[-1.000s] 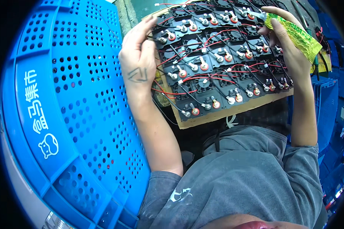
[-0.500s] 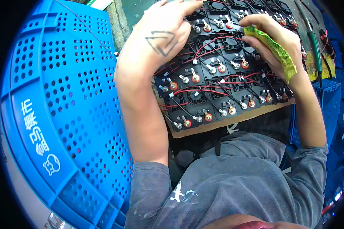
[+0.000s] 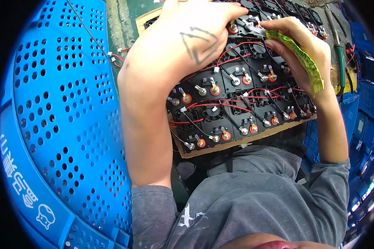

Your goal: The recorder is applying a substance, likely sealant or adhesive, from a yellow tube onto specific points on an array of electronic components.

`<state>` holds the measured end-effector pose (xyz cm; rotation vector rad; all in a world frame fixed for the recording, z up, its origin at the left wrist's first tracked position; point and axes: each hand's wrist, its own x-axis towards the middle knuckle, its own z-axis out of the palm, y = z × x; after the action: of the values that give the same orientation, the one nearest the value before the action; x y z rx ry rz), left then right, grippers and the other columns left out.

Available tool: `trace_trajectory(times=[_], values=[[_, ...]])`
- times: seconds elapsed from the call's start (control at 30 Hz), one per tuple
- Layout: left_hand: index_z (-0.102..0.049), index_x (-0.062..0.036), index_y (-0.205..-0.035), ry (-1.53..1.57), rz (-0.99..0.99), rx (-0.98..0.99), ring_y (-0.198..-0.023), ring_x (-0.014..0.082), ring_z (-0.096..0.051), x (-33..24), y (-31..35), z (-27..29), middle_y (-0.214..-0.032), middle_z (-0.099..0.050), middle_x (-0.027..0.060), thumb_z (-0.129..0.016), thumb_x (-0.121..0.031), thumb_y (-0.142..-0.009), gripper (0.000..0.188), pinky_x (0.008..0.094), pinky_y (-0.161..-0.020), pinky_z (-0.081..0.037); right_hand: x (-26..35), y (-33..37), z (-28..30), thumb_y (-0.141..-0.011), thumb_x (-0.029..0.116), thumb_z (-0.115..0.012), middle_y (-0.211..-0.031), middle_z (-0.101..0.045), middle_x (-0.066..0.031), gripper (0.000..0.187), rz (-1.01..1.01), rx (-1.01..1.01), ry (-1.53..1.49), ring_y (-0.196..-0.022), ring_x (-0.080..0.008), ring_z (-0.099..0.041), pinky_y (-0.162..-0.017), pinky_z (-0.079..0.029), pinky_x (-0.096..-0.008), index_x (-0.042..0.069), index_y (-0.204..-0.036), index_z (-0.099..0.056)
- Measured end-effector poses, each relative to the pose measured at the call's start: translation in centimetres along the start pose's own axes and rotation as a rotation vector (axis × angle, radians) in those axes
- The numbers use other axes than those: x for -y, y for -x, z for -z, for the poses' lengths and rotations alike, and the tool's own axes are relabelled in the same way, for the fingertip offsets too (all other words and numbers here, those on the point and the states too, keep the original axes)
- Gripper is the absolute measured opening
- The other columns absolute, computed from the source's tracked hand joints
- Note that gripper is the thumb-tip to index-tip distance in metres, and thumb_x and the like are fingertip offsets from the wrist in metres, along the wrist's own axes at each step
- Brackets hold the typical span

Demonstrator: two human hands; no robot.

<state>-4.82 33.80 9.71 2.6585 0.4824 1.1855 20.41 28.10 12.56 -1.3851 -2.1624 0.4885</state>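
Black panels [image 3: 220, 111] with small round fans stand in rows, each carrying metal terminals, some with red washers, and red and black wires. My right hand [image 3: 307, 39] is closed around a thin tool with a yellow-green wrapped handle [image 3: 300, 56]. Its pale metal tip [image 3: 258, 30] meets a terminal in a far row; its exact kind cannot be made out. Over the far left panels lies my left hand [image 3: 199, 31], palm down. One of its fingers stretches toward the same terminals, and the upper frame edge cuts off part of the hand.
A large blue perforated crate [image 3: 62, 112] fills the left side. Cardboard [image 3: 220, 148] shows under the panels' near edge. To the right lie a soldering iron with a green handle [image 3: 341, 58] and a yellow sheet [image 3: 350, 83]. More blue crates [image 3: 367, 103] stand beyond.
My left hand has shifted right across the panels. The right hand keeps hold of the tool, its tip still at the terminals. My view has shifted slightly.
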Motion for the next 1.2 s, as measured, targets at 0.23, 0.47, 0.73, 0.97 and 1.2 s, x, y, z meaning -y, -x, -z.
trace_trajectory(times=[0.23, 0.47, 0.73, 0.97, 1.2], values=[[-0.059, -0.0079, -0.13, -0.168, 0.38, 0.431, -0.099, 0.0298, -0.067, -3.1, -3.1, 1.7, -0.102, -0.07, 0.0118, -0.055, -0.01, -0.095, 0.036, 0.0544, -0.11, -0.039, 0.0, 0.1, 0.4, -0.091, 0.009, -0.077, -0.097, -0.075, -0.0054, 0.027, 0.023, -0.038, 0.084, -0.09, -0.0129, -0.073, -0.079, -0.055, -0.025, 0.008, -0.117, -0.072], [-0.059, -0.008, -0.128, -0.245, 0.315, 0.373, -0.104, 0.0314, -0.066, -3.0, -3.2, 1.8, -0.103, -0.07, 0.013, -0.053, -0.011, -0.096, 0.034, 0.0555, -0.112, -0.038, 0.4, 0.0, 0.7, -0.091, 0.009, -0.076, -0.1, -0.075, -0.006, 0.026, 0.015, -0.091, 0.069, -0.091, -0.0127, -0.073, -0.08, -0.055, -0.0248, 0.008, -0.117, -0.072], [-0.061, -0.0069, -0.123, -0.169, 0.593, 0.695, -0.111, 0.0321, -0.064, -4.1, -7.1, 2.9, -0.104, -0.07, 0.0151, -0.052, -0.011, -0.095, 0.03, 0.0562, -0.111, -0.037, 0.8, -0.2, 0.2, -0.091, 0.008, -0.076, -0.101, -0.074, -0.0078, 0.027, -0.022, -0.056, 0.064, -0.092, -0.0135, -0.073, -0.082, -0.055, -0.0248, 0.006, -0.117, -0.072], [-0.061, -0.0071, -0.118, -0.222, 0.504, 0.564, -0.11, 0.0316, -0.064, -4.4, -5.6, 2.5, -0.106, -0.068, 0.0155, -0.052, -0.009, -0.094, 0.026, 0.0567, -0.11, -0.037, 0.2, 0.9, 1.1, -0.093, 0.005, -0.075, -0.105, -0.075, -0.0062, 0.023, -0.008, -0.128, -0.023, -0.095, -0.0124, -0.072, -0.084, -0.055, -0.0252, 0.005, -0.116, -0.072], [-0.058, -0.0062, -0.131, -0.274, 0.313, 0.341, -0.113, 0.0314, -0.065, -3.3, -3.0, 1.2, -0.117, -0.069, 0.016, -0.053, -0.008, -0.094, 0.037, 0.0574, -0.113, -0.036, 0.0, 1.2, 0.8, -0.092, 0.006, -0.075, -0.103, -0.075, -0.0064, 0.026, 0.007, -0.125, 0.045, -0.094, -0.0111, -0.072, -0.083, -0.054, -0.0238, 0.005, -0.118, -0.072]])
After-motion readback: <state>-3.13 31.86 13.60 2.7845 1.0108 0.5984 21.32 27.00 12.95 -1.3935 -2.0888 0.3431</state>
